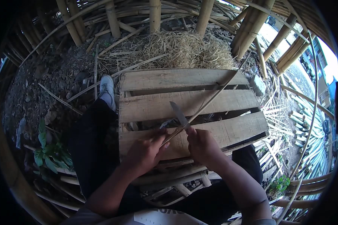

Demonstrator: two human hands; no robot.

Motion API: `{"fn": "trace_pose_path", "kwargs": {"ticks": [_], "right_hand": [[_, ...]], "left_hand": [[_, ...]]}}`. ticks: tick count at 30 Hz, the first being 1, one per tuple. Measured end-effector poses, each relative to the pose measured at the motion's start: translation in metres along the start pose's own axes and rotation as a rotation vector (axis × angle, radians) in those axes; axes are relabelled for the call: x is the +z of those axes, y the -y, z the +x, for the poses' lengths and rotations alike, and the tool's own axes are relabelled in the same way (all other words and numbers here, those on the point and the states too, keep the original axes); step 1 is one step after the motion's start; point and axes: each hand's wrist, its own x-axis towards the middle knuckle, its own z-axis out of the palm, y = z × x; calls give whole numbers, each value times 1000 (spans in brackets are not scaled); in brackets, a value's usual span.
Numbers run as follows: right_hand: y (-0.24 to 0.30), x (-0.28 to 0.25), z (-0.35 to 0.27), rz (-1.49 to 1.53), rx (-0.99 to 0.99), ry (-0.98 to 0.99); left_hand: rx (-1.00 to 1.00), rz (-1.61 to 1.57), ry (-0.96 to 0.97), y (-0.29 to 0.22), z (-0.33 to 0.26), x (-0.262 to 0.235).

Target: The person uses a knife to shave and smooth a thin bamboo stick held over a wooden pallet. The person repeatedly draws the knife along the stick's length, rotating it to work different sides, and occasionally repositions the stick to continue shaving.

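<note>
A long thin bamboo strip [213, 98] runs slantwise over a slatted wooden crate [176, 100], its far end rising past the crate's back right corner. My left hand [145, 150] is closed round the strip's near end. In my right hand [202, 144] is a knife [179, 114], gripped by its handle, which the fingers mostly hide. The blade points up and to the left, crossing the strip just ahead of my hands. Whether its edge bites into the strip I cannot make out.
Behind the crate lies a heap of pale shavings [191, 50] among upright bamboo posts [154, 17]. Many cut bamboo poles [311, 129] are stacked at the right. A leafy green plant [49, 152] grows at the left, near my shoe [106, 89].
</note>
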Motion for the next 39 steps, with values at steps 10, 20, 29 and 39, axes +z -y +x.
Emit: {"fn": "trace_pose_path", "kwargs": {"ticks": [10, 20, 29, 39], "right_hand": [[12, 1, 4, 102, 45, -69], [58, -26, -2, 180, 340, 229], [32, -2, -1, 44, 90, 56], [42, -23, 3, 628, 444, 377]], "left_hand": [[-113, -2, 98, -8, 1, -4], [-86, -21, 66, -2, -3, -4], [-38, 57, 112, -4, -4, -3], [-82, 8, 127, -4, -4, -6]]}}
